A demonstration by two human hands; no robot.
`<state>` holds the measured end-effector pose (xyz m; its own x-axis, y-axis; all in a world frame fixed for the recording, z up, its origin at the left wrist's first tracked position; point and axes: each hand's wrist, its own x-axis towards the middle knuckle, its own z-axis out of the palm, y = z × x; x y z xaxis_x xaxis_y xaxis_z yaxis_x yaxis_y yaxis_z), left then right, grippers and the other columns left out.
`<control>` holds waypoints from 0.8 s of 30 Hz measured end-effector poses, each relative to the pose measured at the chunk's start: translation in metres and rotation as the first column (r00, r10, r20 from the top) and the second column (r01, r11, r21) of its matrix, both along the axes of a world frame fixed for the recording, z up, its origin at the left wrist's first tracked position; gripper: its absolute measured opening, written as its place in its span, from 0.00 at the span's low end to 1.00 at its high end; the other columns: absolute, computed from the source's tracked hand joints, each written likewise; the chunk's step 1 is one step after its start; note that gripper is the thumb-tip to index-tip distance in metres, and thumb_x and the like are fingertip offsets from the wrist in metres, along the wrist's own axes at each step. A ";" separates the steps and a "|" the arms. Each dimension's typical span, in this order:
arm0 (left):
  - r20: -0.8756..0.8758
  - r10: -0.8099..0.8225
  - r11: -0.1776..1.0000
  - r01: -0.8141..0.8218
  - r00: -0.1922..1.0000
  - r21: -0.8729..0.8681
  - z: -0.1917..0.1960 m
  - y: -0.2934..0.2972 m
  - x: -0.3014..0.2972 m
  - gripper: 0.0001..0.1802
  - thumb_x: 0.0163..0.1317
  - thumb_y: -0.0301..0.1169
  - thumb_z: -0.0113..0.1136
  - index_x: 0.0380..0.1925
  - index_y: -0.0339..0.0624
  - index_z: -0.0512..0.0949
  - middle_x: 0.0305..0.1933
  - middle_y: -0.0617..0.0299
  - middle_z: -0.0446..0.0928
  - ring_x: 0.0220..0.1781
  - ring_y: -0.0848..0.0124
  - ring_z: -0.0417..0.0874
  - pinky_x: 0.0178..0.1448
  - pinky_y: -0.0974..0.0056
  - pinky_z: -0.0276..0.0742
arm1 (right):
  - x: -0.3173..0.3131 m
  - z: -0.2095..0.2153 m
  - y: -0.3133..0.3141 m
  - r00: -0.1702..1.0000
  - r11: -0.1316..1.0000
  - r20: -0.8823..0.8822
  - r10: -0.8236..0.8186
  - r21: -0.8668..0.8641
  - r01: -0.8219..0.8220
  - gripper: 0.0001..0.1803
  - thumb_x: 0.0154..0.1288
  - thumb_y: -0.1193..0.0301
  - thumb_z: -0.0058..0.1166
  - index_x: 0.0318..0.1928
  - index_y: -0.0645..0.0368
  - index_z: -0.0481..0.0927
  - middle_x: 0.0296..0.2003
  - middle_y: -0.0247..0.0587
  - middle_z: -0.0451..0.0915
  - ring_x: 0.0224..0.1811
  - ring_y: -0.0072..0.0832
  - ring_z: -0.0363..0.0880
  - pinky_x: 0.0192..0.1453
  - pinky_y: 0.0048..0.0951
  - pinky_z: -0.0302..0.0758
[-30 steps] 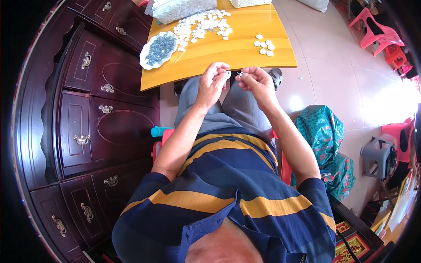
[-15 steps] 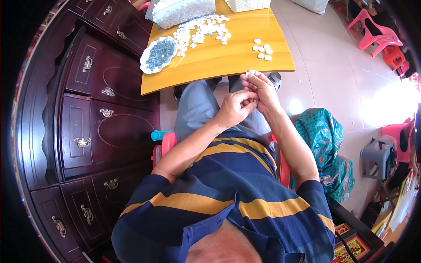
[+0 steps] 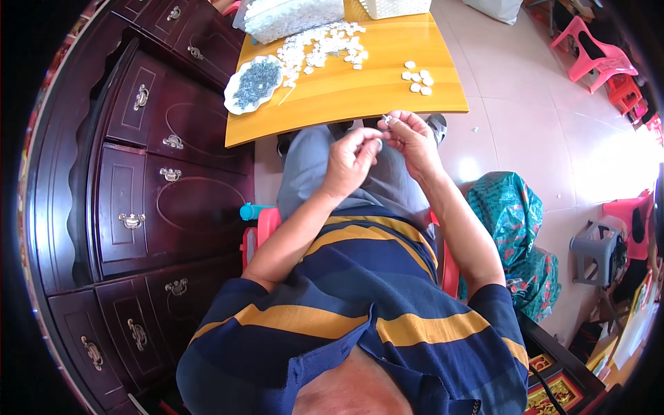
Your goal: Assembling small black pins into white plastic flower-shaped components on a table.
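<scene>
Both my hands are raised over my lap, close together at the table's near edge. My right hand (image 3: 413, 144) pinches a small white plastic piece (image 3: 387, 120) between thumb and fingertips. Just left of it, my left hand (image 3: 351, 160) has thumb and fingers pinched together; whatever is in them is too small to make out. On the table (image 3: 332, 97) ahead lies a loose spread of small white pieces (image 3: 321, 47). A white scalloped dish (image 3: 232, 102) holds many small dark grey metal-looking bits (image 3: 257, 83). Several round white pieces (image 3: 416, 77) sit apart on the right.
A clear plastic tub (image 3: 294, 19) of white pieces and a white basket (image 3: 398, 7) stand at the table's far edge. A thin stick (image 3: 287, 95) lies by the dish. Dark wooden cabinets (image 3: 194, 194) line the left; green bags (image 3: 505, 214) rest on the floor at right.
My left hand has moved left and slightly up, away from my right palm, its fingertips now near the right hand's fingertips. The right hand stays nearly in place with the white piece.
</scene>
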<state>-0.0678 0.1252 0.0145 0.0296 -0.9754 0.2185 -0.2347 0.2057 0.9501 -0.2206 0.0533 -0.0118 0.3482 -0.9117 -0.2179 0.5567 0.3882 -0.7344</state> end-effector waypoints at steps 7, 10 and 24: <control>-0.057 0.066 0.998 -0.065 0.996 0.016 -0.005 -0.012 0.025 0.08 0.71 0.26 0.62 0.47 0.35 0.82 0.37 0.69 0.83 0.30 0.84 0.79 0.35 0.75 0.79 | 0.005 -0.002 0.004 0.974 0.963 -0.228 0.011 -0.258 -0.072 0.08 0.74 0.73 0.56 0.50 0.61 0.79 0.39 0.36 0.87 0.36 0.17 0.82 0.43 0.19 0.77; -0.100 0.095 0.995 -0.094 0.990 0.019 -0.004 -0.013 0.025 0.06 0.70 0.24 0.61 0.45 0.35 0.82 0.32 0.67 0.81 0.27 0.83 0.78 0.32 0.75 0.75 | 0.007 0.000 0.006 0.956 0.938 -0.292 0.007 -0.329 -0.107 0.08 0.75 0.73 0.56 0.50 0.62 0.79 0.39 0.37 0.87 0.38 0.17 0.83 0.44 0.18 0.76; -0.126 0.080 0.997 -0.079 0.989 0.012 -0.012 -0.016 0.031 0.08 0.72 0.27 0.61 0.47 0.35 0.82 0.35 0.66 0.83 0.29 0.82 0.79 0.34 0.75 0.78 | 0.006 0.007 0.011 0.931 0.914 -0.365 -0.013 -0.382 -0.138 0.06 0.71 0.76 0.56 0.45 0.64 0.81 0.35 0.35 0.86 0.38 0.17 0.82 0.44 0.20 0.78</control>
